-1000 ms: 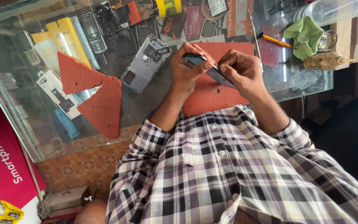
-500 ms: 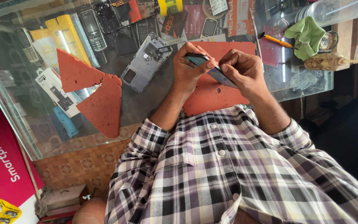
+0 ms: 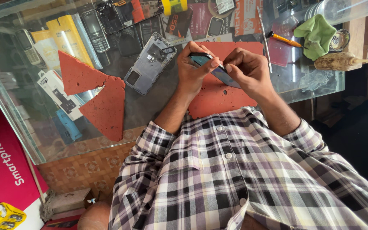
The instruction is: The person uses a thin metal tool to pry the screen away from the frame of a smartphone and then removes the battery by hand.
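Note:
A dark blue smartphone (image 3: pixel 220 72) is held just above a red rubber mat (image 3: pixel 222 100) on the glass counter. My left hand (image 3: pixel 192 66) grips the phone's left end, thumb on top. My right hand (image 3: pixel 250 70) pinches the phone's edge near the middle, fingertips meeting the left thumb. Most of the phone is hidden by both hands. A grey phone back frame (image 3: pixel 150 64) lies on the glass just left of my left hand.
Torn red mat pieces (image 3: pixel 101 98) lie to the left. An orange-handled screwdriver (image 3: pixel 284 39), a thin metal tool (image 3: pixel 264 36), a green cloth (image 3: pixel 316 34) and a wooden-handled brush (image 3: pixel 341 61) sit at the right. Old phones and boxes show under the glass (image 3: pixel 162 106).

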